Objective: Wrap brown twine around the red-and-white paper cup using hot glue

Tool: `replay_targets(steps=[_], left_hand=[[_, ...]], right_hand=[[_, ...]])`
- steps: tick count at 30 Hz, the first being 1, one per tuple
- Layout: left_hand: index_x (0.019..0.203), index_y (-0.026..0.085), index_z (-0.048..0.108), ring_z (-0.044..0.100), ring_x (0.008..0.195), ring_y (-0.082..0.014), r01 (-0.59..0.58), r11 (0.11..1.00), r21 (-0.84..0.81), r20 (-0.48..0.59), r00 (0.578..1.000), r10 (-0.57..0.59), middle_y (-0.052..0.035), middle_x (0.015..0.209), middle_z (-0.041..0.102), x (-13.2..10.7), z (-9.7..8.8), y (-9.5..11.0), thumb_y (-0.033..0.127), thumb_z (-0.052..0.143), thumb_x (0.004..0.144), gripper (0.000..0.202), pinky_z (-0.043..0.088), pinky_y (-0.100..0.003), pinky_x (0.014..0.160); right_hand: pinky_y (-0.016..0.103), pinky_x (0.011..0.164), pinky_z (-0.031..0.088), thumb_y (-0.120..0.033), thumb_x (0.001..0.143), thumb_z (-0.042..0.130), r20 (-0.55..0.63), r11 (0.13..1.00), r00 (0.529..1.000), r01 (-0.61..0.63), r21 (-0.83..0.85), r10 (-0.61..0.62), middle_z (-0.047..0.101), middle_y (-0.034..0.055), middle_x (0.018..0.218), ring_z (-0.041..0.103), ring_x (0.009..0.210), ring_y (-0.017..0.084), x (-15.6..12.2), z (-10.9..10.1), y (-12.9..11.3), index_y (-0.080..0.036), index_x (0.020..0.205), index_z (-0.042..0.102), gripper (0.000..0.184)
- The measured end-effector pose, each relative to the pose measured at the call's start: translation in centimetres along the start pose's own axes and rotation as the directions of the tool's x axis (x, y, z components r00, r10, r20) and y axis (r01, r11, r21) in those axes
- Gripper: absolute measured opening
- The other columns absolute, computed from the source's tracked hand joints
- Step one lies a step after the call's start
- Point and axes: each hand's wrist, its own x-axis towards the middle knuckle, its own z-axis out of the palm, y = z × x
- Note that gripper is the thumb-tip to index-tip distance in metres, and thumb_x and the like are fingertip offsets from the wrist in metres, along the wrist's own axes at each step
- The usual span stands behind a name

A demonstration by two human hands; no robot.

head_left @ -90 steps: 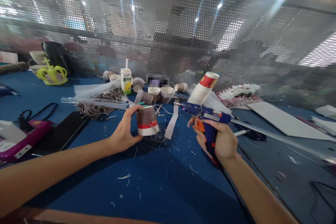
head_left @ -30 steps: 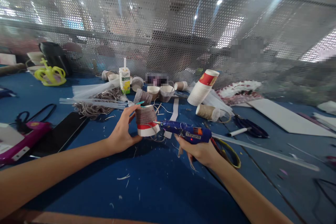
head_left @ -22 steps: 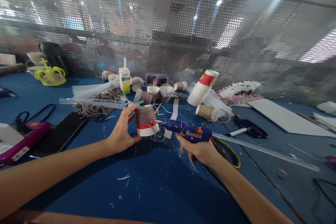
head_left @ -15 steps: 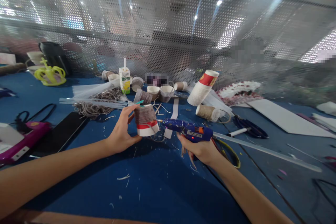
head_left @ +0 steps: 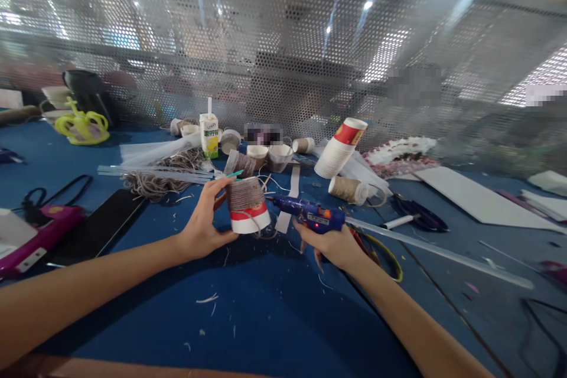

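Over the table (head_left: 274, 322), the left hand (head_left: 201, 227) clasps a cup (head_left: 248, 212), seemingly for steadiness; the right hand (head_left: 332, 243) grips a glue gun (head_left: 308, 212).

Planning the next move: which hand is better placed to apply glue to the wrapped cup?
The right hand, I'd judge: it grips the glue gun, nozzle toward the wrapped cup, which the left hand holds.
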Motion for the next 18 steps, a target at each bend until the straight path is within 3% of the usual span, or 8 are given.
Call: replay_targets(steps=[3,6,8,11,14,16,18], left_hand=[[0.138,0.028,0.032,0.045,0.125,-0.0314,-0.011,1.0,0.025,0.001,1.0,0.011,-0.012,0.13,0.039,0.0,-0.1,-0.1,0.016,0.071,0.067,0.082,0.049,-0.052,0.102],[0.139,0.027,0.031,0.046,0.123,-0.0324,-0.007,0.997,0.083,0.013,1.0,0.006,-0.0128,0.132,0.041,0.1,-0.2,0.0,0.015,0.069,0.067,0.082,0.051,-0.053,0.099],[0.139,0.026,0.031,0.048,0.122,-0.0328,-0.003,0.993,0.116,0.031,1.0,-0.001,-0.0132,0.132,0.045,0.2,-0.3,0.2,0.015,0.067,0.067,0.081,0.049,-0.055,0.1],[0.138,0.023,0.032,0.049,0.123,-0.0338,0.014,0.987,0.158,0.059,0.998,-0.024,-0.0145,0.132,0.047,0.3,-0.4,0.6,0.014,0.067,0.067,0.079,0.044,-0.057,0.104],[0.138,0.022,0.031,0.049,0.125,-0.0347,0.025,0.981,0.192,0.074,0.996,-0.04,-0.0156,0.134,0.047,0.3,-0.4,0.7,0.013,0.067,0.067,0.08,0.042,-0.058,0.106],[0.138,0.023,0.031,0.047,0.127,-0.035,0.042,0.977,0.207,0.076,0.995,-0.058,-0.0152,0.135,0.047,0.3,-0.4,0.7,0.013,0.067,0.067,0.081,0.041,-0.059,0.107],[0.138,0.023,0.031,0.047,0.127,-0.0349,0.053,0.976,0.212,0.075,0.995,-0.07,-0.0149,0.135,0.046,0.3,-0.3,0.5,0.013,0.068,0.067,0.081,0.04,-0.059,0.108]], right_hand=[[0.029,0.048,0.043,-0.042,0.067,0.07,-0.08,0.976,0.997,-0.003,-0.216,-0.015,0.053,0.0,0.057,0.056,0.052,0.018,0.8,-0.6,0.1,-0.023,0.06,0.046,0.032],[0.034,0.054,0.044,-0.049,0.062,0.074,-0.132,0.781,0.991,-0.053,-0.622,-0.038,0.055,0.0065,0.074,0.062,0.065,0.027,1.1,-1.2,0.4,-0.022,0.069,0.044,0.041],[0.037,0.055,0.046,-0.055,0.064,0.071,-0.109,0.677,0.994,-0.061,-0.733,-0.028,0.055,0.0116,0.085,0.063,0.07,0.031,1.1,-1.5,0.8,-0.019,0.08,0.046,0.047],[0.045,0.063,0.05,-0.061,0.059,0.073,-0.102,0.672,0.993,-0.041,-0.74,-0.053,0.054,0.0181,0.096,0.061,0.084,0.039,0.9,-1.7,1.5,-0.015,0.093,0.047,0.063],[0.058,0.085,0.045,-0.052,0.054,0.078,-0.154,0.722,0.982,-0.026,-0.692,-0.112,0.05,0.0252,0.11,0.05,0.107,0.048,0.8,-1.7,1.2,-0.009,0.107,0.046,0.076],[0.058,0.095,0.04,-0.038,0.063,0.073,-0.148,0.811,0.972,0.061,-0.582,-0.18,0.047,0.0249,0.121,0.044,0.117,0.045,0.5,-1.5,0.3,-0.009,0.118,0.043,0.069],[0.05,0.096,0.043,-0.027,0.076,0.06,-0.108,0.901,0.952,0.23,-0.368,-0.288,0.047,0.0191,0.125,0.047,0.117,0.034,-0.2,-1.1,-0.8,-0.015,0.123,0.04,0.052]])
